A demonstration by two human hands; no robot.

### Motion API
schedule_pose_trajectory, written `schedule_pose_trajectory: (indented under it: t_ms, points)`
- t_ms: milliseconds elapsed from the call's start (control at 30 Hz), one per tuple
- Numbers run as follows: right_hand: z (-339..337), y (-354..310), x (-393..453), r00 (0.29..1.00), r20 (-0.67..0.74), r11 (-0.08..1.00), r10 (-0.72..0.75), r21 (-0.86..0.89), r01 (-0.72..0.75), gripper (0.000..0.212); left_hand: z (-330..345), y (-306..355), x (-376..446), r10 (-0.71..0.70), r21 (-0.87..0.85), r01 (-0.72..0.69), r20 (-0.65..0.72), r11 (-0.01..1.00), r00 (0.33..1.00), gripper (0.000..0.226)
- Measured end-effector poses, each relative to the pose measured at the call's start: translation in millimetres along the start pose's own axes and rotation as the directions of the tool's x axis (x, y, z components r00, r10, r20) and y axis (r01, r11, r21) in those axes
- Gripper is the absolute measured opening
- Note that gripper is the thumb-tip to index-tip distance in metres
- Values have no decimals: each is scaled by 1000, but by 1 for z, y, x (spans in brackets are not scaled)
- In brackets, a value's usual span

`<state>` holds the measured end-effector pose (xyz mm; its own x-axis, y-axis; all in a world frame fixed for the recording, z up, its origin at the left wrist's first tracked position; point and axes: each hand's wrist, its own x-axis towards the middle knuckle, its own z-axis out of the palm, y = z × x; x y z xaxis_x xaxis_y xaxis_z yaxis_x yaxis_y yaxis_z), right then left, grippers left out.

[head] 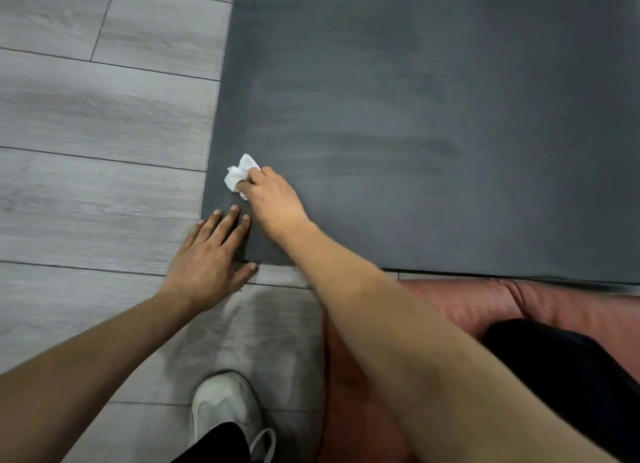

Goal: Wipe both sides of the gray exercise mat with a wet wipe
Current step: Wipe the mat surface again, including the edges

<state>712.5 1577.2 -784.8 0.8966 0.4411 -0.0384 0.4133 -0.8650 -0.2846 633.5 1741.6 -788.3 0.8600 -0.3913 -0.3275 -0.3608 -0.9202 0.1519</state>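
Gray foam filled most of what you saw: the exercise mat [433,123] lay flat on the pale plank floor [86,116], its near left corner just in front of you. Your right hand [273,199] had its fingers curled round a crumpled white wet wipe [239,175] and pressed it onto the mat close to the left edge, a little beyond that corner. Your left hand [211,255] lay flat with the fingers straight and spread, fingertips on the corner of the mat and the palm on the floor, apparently pinning it down.

Faint streaks crossed the surface further in, which suggests that the upper face was partly wiped and that you were working on the first side, near its edge. By my reading the next move called for a firm sweep of the wipe back across the mat while the left hand kept the corner from sliding or lifting. The underside could not be seen, so nothing showed whether it was done; turning the mat over looked to be yet ahead.

Counted: one mat, one wipe, two hands, each bare to the forearm. Beside these were one white shoe [225,407] on the floor below and one reddish cushion [450,310] under your dark-clad leg at the right.
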Motion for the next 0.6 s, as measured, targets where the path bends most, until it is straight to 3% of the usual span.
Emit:
schedule_pose_trajectory:
  t_ms: [100, 167, 200, 233, 267, 333, 467, 600]
  points:
    - [-8, 61, -27, 984, -160, 996, -82, -40, 77, 25, -1, 2, 0, -9, -11, 9, -17, 1000, 1000, 83]
    - [-26, 111, -60, 978, -197, 992, 62, -98, -83, 21, -1, 2, -1, -7, -21, 6, -23, 1000, 1000, 83]
    - [-37, 138, -82, 958, -203, 969, 205, -94, -228, 23, 0, 2, -2, -8, -18, 7, -24, 1000, 1000, 84]
    - [-46, 166, -108, 910, -225, 925, 349, -69, -372, 27, 2, 3, -2, -12, -14, 11, -19, 1000, 1000, 86]
    - [-54, 191, -136, 811, -240, 831, 533, -27, -555, 30, 4, 4, -1, -16, -19, 16, -8, 1000, 1000, 89]
    - [-60, 208, -170, 677, -255, 692, 691, -40, -721, 35, 7, 7, -1, -26, -50, 27, 22, 998, 999, 94]
    - [-56, 187, -154, 522, -249, 557, 816, 96, -825, 30, 6, 1, -4, -1, -111, 2, 11, 994, 1000, 80]
    - [-74, 196, -154, 419, -150, 445, 895, 302, -843, 27, 4, -8, -3, -5, -89, -2, -82, 996, 997, 61]
